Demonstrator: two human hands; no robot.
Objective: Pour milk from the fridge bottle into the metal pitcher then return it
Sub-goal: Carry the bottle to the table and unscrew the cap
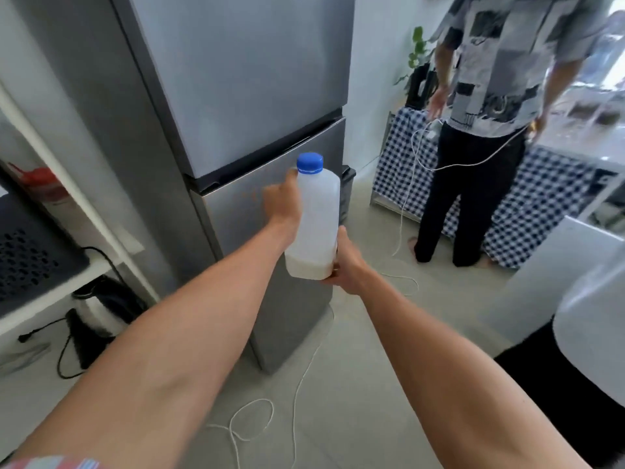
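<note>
A translucent white milk bottle (314, 218) with a blue cap (309, 163) is held upright in front of the grey two-door fridge (243, 96). A little milk shows at its bottom. My right hand (345, 262) grips the bottle's base from the right and below. My left hand (282, 201) reaches past the bottle's left side toward the fridge's lower door, fingers apart; whether it touches the door cannot be told. Both fridge doors are closed. The metal pitcher is not in view.
A person (480, 147) in a patterned shirt and dark trousers stands at the right by a blue checked cloth (541, 204). A white cord (297, 384) trails over the floor. A kettle (98, 309) sits under a white shelf (50, 292) at the left. A white seat (592, 333) is at the right.
</note>
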